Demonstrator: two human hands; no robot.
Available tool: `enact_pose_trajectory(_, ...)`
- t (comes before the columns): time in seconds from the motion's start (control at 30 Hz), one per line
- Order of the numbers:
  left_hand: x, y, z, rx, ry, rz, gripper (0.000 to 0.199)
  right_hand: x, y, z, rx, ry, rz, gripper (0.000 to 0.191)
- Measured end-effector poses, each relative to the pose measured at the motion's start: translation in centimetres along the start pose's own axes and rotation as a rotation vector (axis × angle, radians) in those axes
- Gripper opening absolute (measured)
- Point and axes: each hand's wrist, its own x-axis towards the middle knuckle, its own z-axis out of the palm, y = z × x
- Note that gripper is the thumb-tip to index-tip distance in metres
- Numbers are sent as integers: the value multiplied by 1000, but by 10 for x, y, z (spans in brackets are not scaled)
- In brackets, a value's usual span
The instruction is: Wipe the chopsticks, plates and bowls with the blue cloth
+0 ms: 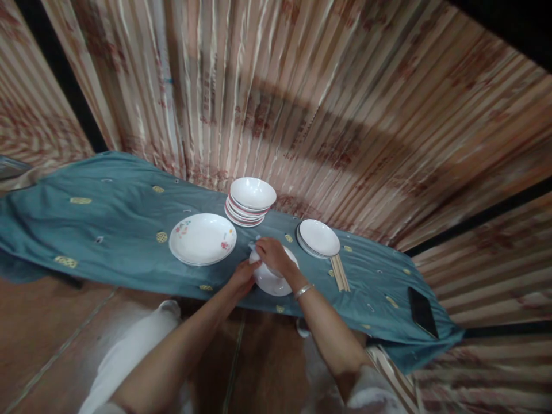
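Observation:
A white round dish (276,286) sits near the front edge of the cloth-covered table, partly hidden by my hands. My left hand (244,275) is closed at the dish's left rim, fingers gripping its edge. Reaching over that same rim, my right hand (275,257) has its fingers wrapped around a small pale cloth (255,242), of which a bit pokes out above the fingers. A silver bangle circles my right wrist. Whether the dish is a plate or a shallow bowl is hard to tell under the hands.
Behind the dish stands a stack of white bowls (253,194). To the left lies a large floral oval plate (202,240); to the right, stacked small plates (319,237) and wooden chopsticks (340,273). A black phone (422,311) rests at the right end. A patterned curtain (302,103) hangs behind.

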Motion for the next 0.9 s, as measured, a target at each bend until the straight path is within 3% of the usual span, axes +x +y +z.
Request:
enact_pose_trajectory(0.33, -3, 1, 0, -14, -47, 1, 38, 8, 29, 1, 26, -21, 199, 27)
enact_pose_trajectory(0.9, 3, -6, -5, 21, -1, 34, 41, -25, 69, 12, 340, 94, 373, 33)
